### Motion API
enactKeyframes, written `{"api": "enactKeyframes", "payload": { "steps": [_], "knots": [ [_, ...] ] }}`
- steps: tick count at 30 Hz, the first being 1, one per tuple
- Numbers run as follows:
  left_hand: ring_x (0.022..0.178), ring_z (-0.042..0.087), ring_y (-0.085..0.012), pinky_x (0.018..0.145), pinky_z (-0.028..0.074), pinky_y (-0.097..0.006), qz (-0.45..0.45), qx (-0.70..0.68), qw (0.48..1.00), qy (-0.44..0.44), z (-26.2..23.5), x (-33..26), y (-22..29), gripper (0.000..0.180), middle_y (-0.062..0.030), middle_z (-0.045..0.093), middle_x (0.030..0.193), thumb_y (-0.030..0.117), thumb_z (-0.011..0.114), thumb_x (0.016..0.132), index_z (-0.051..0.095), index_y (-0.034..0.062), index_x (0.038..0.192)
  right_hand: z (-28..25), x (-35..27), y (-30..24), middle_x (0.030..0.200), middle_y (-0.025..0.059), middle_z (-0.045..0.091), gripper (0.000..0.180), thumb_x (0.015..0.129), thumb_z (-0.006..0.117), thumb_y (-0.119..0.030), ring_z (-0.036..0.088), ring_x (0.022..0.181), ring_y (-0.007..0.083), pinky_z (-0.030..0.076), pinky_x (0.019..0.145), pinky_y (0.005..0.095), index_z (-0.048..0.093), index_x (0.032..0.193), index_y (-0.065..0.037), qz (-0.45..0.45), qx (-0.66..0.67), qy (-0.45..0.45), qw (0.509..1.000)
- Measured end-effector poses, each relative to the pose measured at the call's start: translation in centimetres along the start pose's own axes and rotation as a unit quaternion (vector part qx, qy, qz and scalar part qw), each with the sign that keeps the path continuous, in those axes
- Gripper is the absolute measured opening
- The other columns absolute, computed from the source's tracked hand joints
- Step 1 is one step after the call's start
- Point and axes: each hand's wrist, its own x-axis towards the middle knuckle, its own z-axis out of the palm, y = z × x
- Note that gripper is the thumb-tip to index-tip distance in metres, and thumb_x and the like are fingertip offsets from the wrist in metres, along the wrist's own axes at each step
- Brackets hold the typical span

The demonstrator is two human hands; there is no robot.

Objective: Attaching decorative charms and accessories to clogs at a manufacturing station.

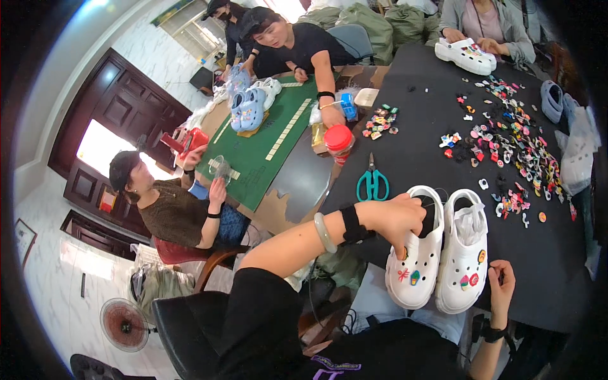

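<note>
White clog (415, 259) under left hand (399, 218), fingers (413, 204) inside its opening.

Left arm bare below a black sleeve (253, 304), with a pale green bangle (325, 232) and black wrist strap (352, 225); right wrist wears a black band (494, 334)

Dark wooden double door (117, 104) in pale marbled wall (149, 44) — daylight through its panes. Below it, pale tiled floor (57, 304); standing fan (124, 325) further down — black chair (190, 329) beside.
</note>
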Motion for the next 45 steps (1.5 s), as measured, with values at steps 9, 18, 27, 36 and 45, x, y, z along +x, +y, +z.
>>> {"api": "enactKeyframes", "payload": {
  "steps": [9, 18, 27, 36, 45],
  "knots": [
    [0.092, 0.047, -0.0201, 0.075, 0.029, -0.035, -0.121, 0.061, 0.991, 0.016, 1.6, 1.4, 2.2, 0.034, 0.0008, 0.055, 0.082, 0.037, 0.080, 0.048, 0.067, 0.0115, 0.067, 0.0, 0.0, 0.4, 0.076, -0.0048, 0.039, 0.008, 0.084, 0.059, 0.002, 0.036, 0.069, 0.0044, 0.030, 0.062, 0.0183, 0.059, 0.090, -0.003, -0.027, 0.038, -0.005, 0.999],
    [0.092, 0.047, -0.0223, 0.076, 0.029, -0.037, -0.066, -0.089, 0.992, -0.054, -0.1, -0.5, -0.5, 0.038, -0.0002, 0.053, 0.083, 0.039, 0.083, 0.055, 0.072, 0.0134, 0.081, 0.2, 0.3, -0.4, 0.073, -0.0016, 0.042, 0.006, 0.081, 0.062, 0.001, 0.038, 0.064, 0.0056, 0.031, 0.057, 0.0209, 0.062, 0.087, 0.000, -0.034, -0.003, 0.018, 0.999],
    [0.094, 0.045, -0.0233, 0.076, 0.028, -0.037, -0.078, -0.064, 0.982, -0.162, -1.9, 0.5, 0.5, 0.036, -0.0019, 0.054, 0.088, 0.035, 0.084, 0.055, 0.072, 0.0097, 0.078, 0.1, 0.4, -0.5, 0.069, -0.0017, 0.044, 0.008, 0.080, 0.064, 0.000, 0.039, 0.058, 0.0058, 0.031, 0.052, 0.0216, 0.065, 0.088, -0.003, -0.064, -0.043, 0.031, 0.997],
    [0.091, 0.041, -0.0216, 0.079, 0.027, -0.037, -0.014, -0.068, 0.998, -0.004, -0.2, -1.9, 1.7, 0.034, -0.0009, 0.047, 0.089, 0.032, 0.084, 0.057, 0.067, 0.0085, 0.074, 0.1, 0.0, -0.3, 0.070, -0.0002, 0.046, 0.008, 0.081, 0.064, -0.001, 0.041, 0.058, 0.0066, 0.032, 0.051, 0.0212, 0.065, 0.089, -0.003, -0.066, -0.047, 0.027, 0.996],
    [0.089, 0.043, -0.0210, 0.081, 0.027, -0.037, 0.017, -0.056, 0.992, 0.108, 2.0, -2.5, 1.2, 0.036, -0.0009, 0.046, 0.089, 0.036, 0.083, 0.058, 0.063, 0.0092, 0.072, 0.5, 0.0, -0.7, 0.070, 0.0001, 0.047, 0.009, 0.081, 0.063, 0.001, 0.041, 0.058, 0.0069, 0.033, 0.051, 0.0215, 0.065, 0.089, -0.003, -0.072, -0.059, 0.030, 0.995]
  ]
}}
